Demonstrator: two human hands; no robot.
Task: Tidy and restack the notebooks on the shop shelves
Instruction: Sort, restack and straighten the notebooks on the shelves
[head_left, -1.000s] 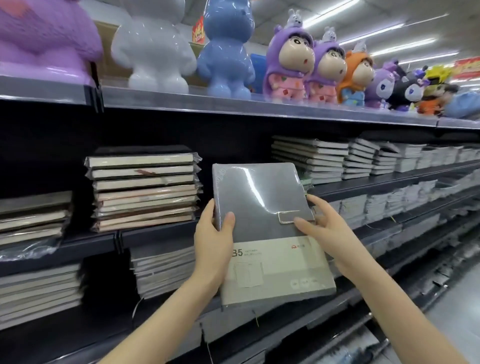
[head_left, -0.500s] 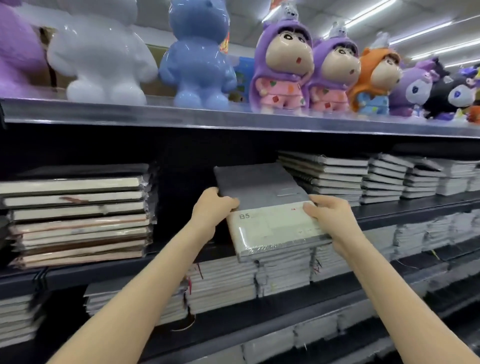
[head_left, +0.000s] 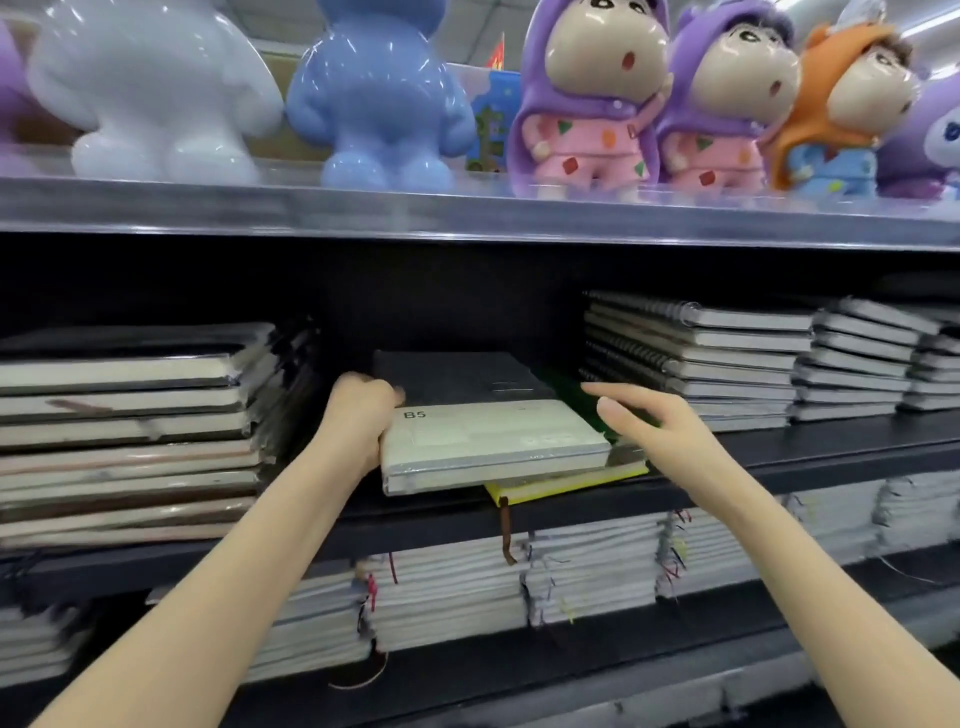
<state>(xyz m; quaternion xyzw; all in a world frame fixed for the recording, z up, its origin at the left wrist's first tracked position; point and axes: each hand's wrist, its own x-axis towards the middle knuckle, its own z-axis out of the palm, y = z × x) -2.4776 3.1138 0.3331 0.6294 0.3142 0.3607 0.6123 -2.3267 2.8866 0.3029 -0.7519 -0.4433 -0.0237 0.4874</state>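
A grey wrapped notebook (head_left: 483, 415) with a pale "B5" band lies flat in the gap on the middle shelf (head_left: 810, 457), on top of a yellow notebook (head_left: 566, 486). My left hand (head_left: 358, 421) grips its left edge, fingers curled round it. My right hand (head_left: 654, 421) hovers just right of the notebook with fingers straight, holding nothing. A tall stack of notebooks (head_left: 130, 431) stands to the left, a spiral-bound stack (head_left: 691, 358) to the right.
Glossy figurines (head_left: 582, 98) line the top shelf (head_left: 467, 213) just above the gap. More notebook stacks (head_left: 857, 364) continue to the right. The lower shelf holds dense stacks (head_left: 452, 592) with dangling ribbon markers.
The notebook went from upright in both hands to lying flat on the yellow notebook in the shelf gap. My right hand has let go and drawn off to the right.
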